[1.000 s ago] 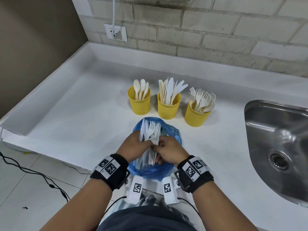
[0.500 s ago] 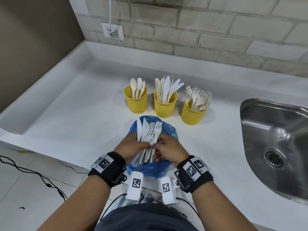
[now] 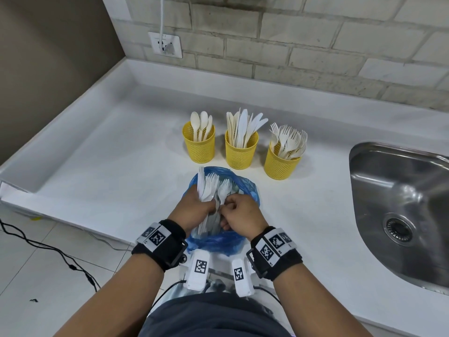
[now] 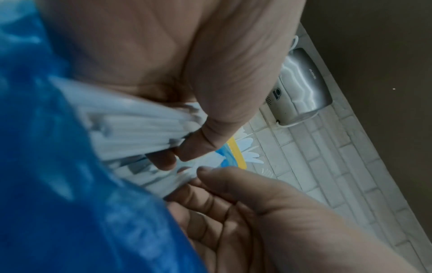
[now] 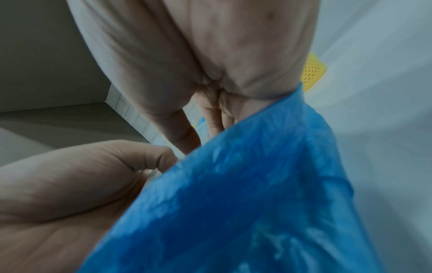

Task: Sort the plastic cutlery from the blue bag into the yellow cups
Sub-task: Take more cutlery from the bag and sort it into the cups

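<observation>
Cutlery [image 3: 209, 190] bunched over the blue bag [image 3: 245, 190] at the counter's [image 3: 97, 166] near edge is clasped by the left hand [image 3: 194, 207], while the right hand [image 3: 240, 212] pinches one piece free, seemingly a fork bound next for the right-hand yellow cup [image 3: 279, 166].

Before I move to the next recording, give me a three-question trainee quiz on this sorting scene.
1. True or false: the left hand grips a bundle of cutlery over the blue bag.
2. Which yellow cup holds forks? A) left cup B) middle cup C) right cup
3. Fill in: the right hand pinches at a ____ in the bundle.

Key: 1 true; 2 C; 3 fork, as far as the head view shows.
</observation>
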Tool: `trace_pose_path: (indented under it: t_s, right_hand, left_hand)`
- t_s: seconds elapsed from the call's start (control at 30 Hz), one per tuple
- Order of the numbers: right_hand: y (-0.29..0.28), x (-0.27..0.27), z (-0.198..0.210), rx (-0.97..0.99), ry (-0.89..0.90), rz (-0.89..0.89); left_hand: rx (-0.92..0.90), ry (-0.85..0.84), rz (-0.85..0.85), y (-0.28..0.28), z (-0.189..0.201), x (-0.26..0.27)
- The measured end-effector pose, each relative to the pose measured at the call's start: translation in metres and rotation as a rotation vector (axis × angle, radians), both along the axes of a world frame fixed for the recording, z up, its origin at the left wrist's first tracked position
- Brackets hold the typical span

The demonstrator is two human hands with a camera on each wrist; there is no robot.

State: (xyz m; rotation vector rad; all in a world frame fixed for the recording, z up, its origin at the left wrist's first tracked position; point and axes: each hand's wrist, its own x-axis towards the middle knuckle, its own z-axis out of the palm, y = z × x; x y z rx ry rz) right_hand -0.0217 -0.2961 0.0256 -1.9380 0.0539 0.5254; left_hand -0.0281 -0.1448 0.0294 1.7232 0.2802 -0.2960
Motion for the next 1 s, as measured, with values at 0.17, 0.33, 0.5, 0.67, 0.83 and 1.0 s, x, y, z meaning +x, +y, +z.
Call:
trace_pose_path:
  t_s: [0.17,0.33,0.5,0.67,0.83,1.0]
  right_hand:
    - [0.004,-0.002,0.004,0.03,0.015,0.018]
    - [0.0,-0.005,0.005,0.016,-0.029,0.064]
    - [-0.001,-0.013,0.015,-0.286,-0.291,0.24]
    - [-0.007,-0.015,0.025,-0.465,-0.358,0.248]
    - [-0.02,-0.015,0.034,-0.686,-0.225,0.421]
    - [-0.025,-0.015,0.042,-0.907,-0.215,0.454]
  left_hand:
    - [0.043,-0.027,-0.09,-0.005,0.009,-0.004]
    - [0.2,0.01,-0.1,0.006,-0.011,0.001]
    - [0.254,0.006,-0.129,0.006,-0.031,0.008]
    - [0.284,0.02,-0.09,0.004,-0.017,0.008]
    - [0.246,0.016,0.01,0.0,-0.009,0.003]
    - [0.2,-0.04,-0.062,0.0,-0.011,0.003]
